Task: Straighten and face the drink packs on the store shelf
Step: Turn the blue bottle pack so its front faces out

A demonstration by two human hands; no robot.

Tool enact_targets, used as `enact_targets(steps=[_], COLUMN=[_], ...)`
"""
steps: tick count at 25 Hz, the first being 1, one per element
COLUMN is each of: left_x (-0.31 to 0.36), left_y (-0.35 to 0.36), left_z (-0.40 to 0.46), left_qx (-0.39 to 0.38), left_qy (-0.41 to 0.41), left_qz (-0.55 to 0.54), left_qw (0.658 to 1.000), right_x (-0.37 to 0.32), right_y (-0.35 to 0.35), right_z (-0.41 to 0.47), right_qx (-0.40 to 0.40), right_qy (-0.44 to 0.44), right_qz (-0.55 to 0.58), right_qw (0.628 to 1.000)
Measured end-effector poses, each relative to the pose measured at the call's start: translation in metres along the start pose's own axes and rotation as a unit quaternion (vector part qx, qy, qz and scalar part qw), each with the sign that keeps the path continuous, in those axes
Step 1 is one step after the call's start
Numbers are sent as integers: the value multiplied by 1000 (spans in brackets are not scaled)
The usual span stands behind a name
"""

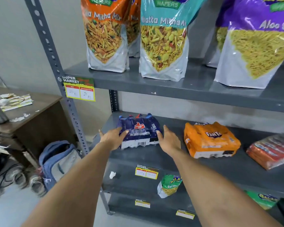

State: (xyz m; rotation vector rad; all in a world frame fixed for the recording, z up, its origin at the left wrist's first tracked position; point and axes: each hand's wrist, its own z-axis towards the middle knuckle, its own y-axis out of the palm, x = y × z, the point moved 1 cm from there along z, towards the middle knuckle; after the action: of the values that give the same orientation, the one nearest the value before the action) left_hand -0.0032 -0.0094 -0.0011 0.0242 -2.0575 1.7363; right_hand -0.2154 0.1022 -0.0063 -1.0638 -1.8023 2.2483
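A dark blue drink pack [140, 130] lies at the left end of the grey middle shelf [154, 159], barcode end toward me. My left hand [112, 138] rests flat against its left side, fingers on the wrap. My right hand [168, 140] presses its right side, fingers spread. Both hands flank the pack without lifting it. An orange Fanta pack [210, 140] lies to the right, turned slightly askew. A red drink pack [272, 151] sits at the far right, angled and partly cut off by the frame edge.
Large snack bags [162, 46] stand on the upper shelf [195, 89]. A small green snack bag [170, 185] sits on the lower shelf. A slotted steel upright [59, 79] runs down the left. A wooden table [31, 112], blue backpack [57, 159] and shoes lie left of the rack.
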Motion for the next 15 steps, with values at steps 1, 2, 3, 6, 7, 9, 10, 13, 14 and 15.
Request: enact_targets(steps=[1, 2, 3, 6, 7, 9, 10, 13, 14, 15], left_x=[1, 2, 3, 6, 4, 0, -2, -7, -7, -6], left_y=[4, 7, 10, 6, 7, 9, 9, 16, 16, 16], left_z=[11, 19, 28, 47, 55, 63, 65, 74, 74, 74], left_qx=[-7, -17, -10, -23, -32, -63, -70, -70, -67, -58], left_qy=[-7, -24, -45, -120, -140, -176, -182, -170, -164, -151], left_qz=[-61, -113, -154, -195, -214, -259, -278, -306, -305, -303], left_qw=[998, 993, 987, 973, 966, 948, 940, 934, 936, 939], right_x=[1, 2, 2, -3, -2, 0, 3, 9, 8, 8], right_y=[5, 9, 13, 17, 21, 27, 27, 27, 24, 22], right_z=[10, 19, 32, 67, 79, 92, 97, 110, 110, 112], right_qx=[-4, -19, -37, -103, -124, -162, -179, -199, -199, -189], right_qy=[9, 15, 12, 47, 59, 94, 114, 118, 113, 108], right_qz=[37, 74, 106, 160, 177, 212, 234, 250, 237, 231], right_qw=[999, 997, 994, 981, 975, 959, 949, 940, 944, 948])
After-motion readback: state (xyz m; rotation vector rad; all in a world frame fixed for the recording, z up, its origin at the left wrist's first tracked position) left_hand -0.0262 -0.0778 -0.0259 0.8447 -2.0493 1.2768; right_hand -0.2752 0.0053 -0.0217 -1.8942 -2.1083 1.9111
